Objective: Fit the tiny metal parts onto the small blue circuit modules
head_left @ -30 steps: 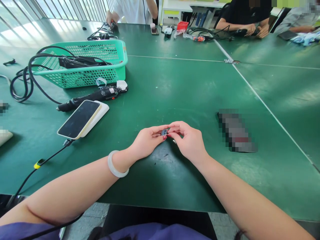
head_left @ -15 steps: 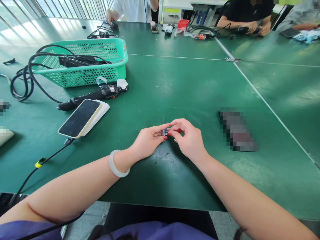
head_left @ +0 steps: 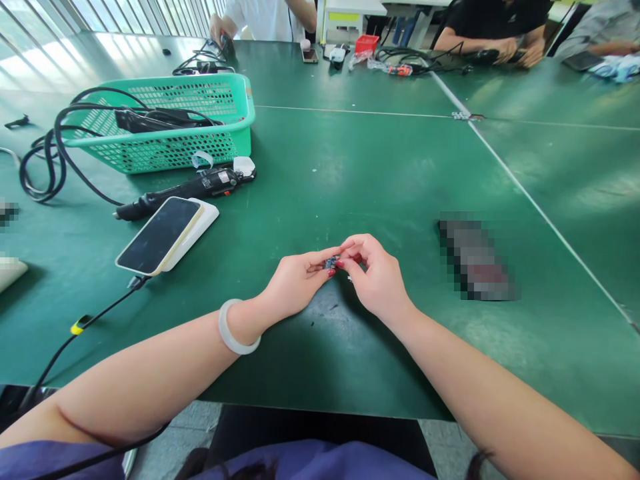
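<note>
Low over the green table, my left hand (head_left: 293, 283) grips a small dark blue circuit board (head_left: 330, 263) between thumb and fingers. My right hand (head_left: 377, 277) meets it from the other side, its thumb and forefinger pinched at the board's right edge. Whether those fingertips hold the board itself or a tiny part on it is too small to tell. A bit of something pale shows under my right fingers. Much of the board is covered by fingertips.
Left of my hands lie a phone (head_left: 160, 235) on a white stand with a cable, and a black electric screwdriver (head_left: 190, 190). Behind them stands a green basket (head_left: 187, 147) with cords. A blurred dark object (head_left: 477, 260) lies right. People sit across the table (head_left: 350, 173).
My right fingertips have shifted very slightly over the board, covering a little more of it. The view has tilted a touch; everything else stays as it was.
</note>
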Motion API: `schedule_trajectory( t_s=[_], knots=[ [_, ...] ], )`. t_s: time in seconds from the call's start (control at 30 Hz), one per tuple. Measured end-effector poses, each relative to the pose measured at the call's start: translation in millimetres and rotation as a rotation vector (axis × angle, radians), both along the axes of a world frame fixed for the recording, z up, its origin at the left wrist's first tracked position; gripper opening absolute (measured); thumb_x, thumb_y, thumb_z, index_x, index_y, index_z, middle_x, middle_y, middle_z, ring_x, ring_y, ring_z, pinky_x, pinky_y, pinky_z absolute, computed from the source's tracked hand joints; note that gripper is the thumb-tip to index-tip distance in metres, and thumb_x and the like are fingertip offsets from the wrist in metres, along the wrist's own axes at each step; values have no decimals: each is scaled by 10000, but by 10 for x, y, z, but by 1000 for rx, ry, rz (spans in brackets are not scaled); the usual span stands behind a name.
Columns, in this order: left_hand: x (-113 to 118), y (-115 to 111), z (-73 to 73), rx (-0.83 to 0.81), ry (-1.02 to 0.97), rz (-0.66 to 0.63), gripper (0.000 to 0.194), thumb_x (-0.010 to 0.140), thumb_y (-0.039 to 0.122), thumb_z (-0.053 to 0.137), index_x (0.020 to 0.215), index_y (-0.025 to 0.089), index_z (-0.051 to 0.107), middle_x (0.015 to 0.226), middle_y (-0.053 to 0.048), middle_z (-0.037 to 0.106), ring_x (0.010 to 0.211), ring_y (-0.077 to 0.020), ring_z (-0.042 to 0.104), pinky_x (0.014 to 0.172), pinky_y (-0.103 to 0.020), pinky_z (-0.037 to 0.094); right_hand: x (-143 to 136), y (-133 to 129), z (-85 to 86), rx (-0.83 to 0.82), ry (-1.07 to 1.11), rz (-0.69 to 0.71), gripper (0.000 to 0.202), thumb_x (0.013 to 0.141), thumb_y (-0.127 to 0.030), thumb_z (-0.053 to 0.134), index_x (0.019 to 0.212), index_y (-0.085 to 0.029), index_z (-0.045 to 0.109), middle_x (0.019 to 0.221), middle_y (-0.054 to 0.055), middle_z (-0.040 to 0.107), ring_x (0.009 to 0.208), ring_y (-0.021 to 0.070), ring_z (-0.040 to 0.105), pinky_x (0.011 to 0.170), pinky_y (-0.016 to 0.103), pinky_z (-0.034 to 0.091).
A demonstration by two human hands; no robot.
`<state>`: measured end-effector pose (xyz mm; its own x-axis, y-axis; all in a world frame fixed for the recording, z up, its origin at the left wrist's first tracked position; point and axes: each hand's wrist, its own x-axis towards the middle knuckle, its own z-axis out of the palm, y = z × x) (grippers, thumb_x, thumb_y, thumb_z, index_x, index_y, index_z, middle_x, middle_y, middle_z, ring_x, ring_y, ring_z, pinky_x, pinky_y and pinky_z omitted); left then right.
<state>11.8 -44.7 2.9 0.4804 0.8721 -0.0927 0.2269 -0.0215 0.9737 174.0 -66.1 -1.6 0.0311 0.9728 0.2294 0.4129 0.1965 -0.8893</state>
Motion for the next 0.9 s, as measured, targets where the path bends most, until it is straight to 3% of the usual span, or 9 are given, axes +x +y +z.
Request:
schedule_trajectory(
  t_s=[0.33,0.9],
  knots=[
    [6,21,0,-88,-60,16,447,832,300,591,1270,214,566,1207,-48,662,1074,-205,644,1005,-359,473,12,13,-40,-9,87,51,176,787,-178,586,946,-231,530,805,-10,633,722,132,607,732,310,503],
    [-2,-3,-5,-60,-34,25,439,824,256,590,1262,229,576,1230,-28,650,1117,-193,622,1053,-357,443,22,24,-34,-60,152,54,177,788,-186,584,943,-230,510,757,-21,613,709,128,594,707,308,493]
  ],
)
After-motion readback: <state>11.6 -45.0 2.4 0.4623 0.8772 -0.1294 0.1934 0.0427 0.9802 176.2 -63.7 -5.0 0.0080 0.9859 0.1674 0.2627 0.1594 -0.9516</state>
